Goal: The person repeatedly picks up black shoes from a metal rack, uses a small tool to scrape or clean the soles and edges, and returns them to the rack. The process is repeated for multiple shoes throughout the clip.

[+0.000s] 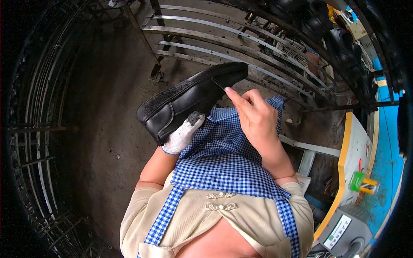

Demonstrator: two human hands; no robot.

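A black leather shoe [183, 101] is held up in front of my body, tilted on its side, with its toe pointing up to the right and its sole edge uppermost. My left hand [185, 134], in a white glove with a dark-stained fingertip, grips the shoe near the heel; some of its fingers are hidden behind the shoe. My bare right hand [254, 114] pinches a thin dark strip [220, 85] between thumb and forefinger. The strip's far end meets the shoe's side near the toe; whether it is a thread or a slim tool I cannot tell.
A metal slatted rack [202, 36] stands ahead over the dark floor [99, 116]. Dark shoes [344, 43] hang or sit at upper right. A yellow-edged machine panel [350, 155], a grey motor box [348, 230] and a green-banded jar [359, 182] are to my right. More racking [36, 150] lines the left.
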